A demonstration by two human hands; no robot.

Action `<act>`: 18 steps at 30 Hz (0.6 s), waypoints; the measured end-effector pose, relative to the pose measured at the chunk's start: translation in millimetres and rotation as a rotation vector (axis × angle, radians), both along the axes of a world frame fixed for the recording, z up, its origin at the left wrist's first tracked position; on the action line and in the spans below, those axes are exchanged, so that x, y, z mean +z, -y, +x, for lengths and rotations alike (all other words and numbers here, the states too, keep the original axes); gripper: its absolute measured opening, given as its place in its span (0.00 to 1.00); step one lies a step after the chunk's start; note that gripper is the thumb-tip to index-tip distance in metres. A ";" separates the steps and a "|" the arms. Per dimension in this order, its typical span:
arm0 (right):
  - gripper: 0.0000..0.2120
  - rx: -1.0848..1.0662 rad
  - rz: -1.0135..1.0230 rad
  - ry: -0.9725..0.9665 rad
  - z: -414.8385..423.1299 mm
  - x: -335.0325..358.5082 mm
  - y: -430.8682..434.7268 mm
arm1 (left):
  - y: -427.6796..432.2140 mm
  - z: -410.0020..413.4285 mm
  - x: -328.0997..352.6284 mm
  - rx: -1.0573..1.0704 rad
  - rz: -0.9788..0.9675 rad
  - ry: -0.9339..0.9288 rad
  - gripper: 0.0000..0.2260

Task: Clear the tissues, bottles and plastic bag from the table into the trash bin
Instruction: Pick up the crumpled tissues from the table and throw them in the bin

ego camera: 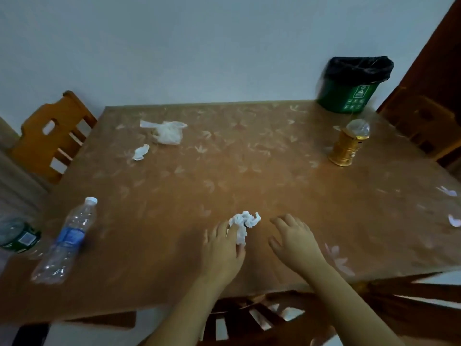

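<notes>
A crumpled white tissue (245, 222) lies near the table's front edge, and my left hand (223, 248) pinches its near end between finger and thumb. My right hand (293, 237) hovers just to the right of it, fingers loosely spread, holding nothing. A smaller tissue (141, 152) and a clear plastic bag (167, 132) lie at the far left. A clear water bottle (66, 242) with a blue label lies on its side at the near left, and a green-labelled bottle (17, 236) lies at the left edge. The green trash bin (349, 93) with a black liner stands at the far right corner.
A gold lantern-like object (348, 143) stands in front of the bin. The table (224, 178) has a brown floral cover. Wooden chairs stand at the left (50, 136), the right (421, 123) and below the front edge.
</notes>
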State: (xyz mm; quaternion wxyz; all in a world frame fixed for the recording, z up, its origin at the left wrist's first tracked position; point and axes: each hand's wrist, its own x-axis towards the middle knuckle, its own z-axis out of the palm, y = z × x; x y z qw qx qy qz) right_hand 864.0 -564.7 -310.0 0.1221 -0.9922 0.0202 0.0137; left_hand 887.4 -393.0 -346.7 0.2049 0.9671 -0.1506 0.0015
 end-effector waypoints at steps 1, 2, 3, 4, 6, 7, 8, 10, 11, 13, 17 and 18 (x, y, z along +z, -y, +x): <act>0.18 0.022 0.007 -0.026 9.4 -7.2 1.5 | 1.2 5.7 -8.4 0.014 0.006 -0.012 0.21; 0.18 0.040 0.011 -0.045 16.5 -12.4 1.9 | 1.8 9.9 -15.0 0.021 0.013 -0.022 0.21; 0.18 0.052 0.011 -0.063 22.4 -16.2 2.0 | 2.1 12.8 -20.8 0.023 0.017 -0.032 0.21; 0.19 0.060 0.014 -0.082 29.8 -21.8 2.8 | 3.7 16.2 -28.2 0.029 0.014 -0.050 0.21; 0.19 0.064 0.041 -0.106 42.8 -33.3 4.1 | 7.2 21.5 -41.4 0.035 -0.006 -0.076 0.20; 0.20 0.065 0.060 -0.117 48.1 -38.9 4.5 | 8.6 23.8 -47.1 0.035 -0.015 -0.083 0.20; 0.20 0.070 0.081 -0.124 53.3 -44.9 4.8 | 9.9 26.4 -52.6 0.035 -0.029 -0.089 0.20; 0.20 0.069 0.149 -0.132 62.0 -56.2 4.7 | 13.0 31.8 -60.6 0.039 -0.075 -0.106 0.20; 0.20 0.063 0.196 -0.131 66.1 -61.3 4.5 | 14.7 34.6 -63.6 0.048 -0.112 -0.116 0.19; 0.17 0.048 0.277 -0.126 73.8 -70.3 4.0 | 17.6 39.3 -68.5 0.082 -0.201 -0.137 0.18; 0.15 0.034 0.351 -0.124 87.4 -88.1 3.8 | 21.4 45.8 -78.1 0.097 -0.250 -0.154 0.18; 0.16 0.044 0.362 -0.126 90.6 -92.3 3.5 | 21.8 47.7 -81.0 0.079 -0.239 -0.145 0.18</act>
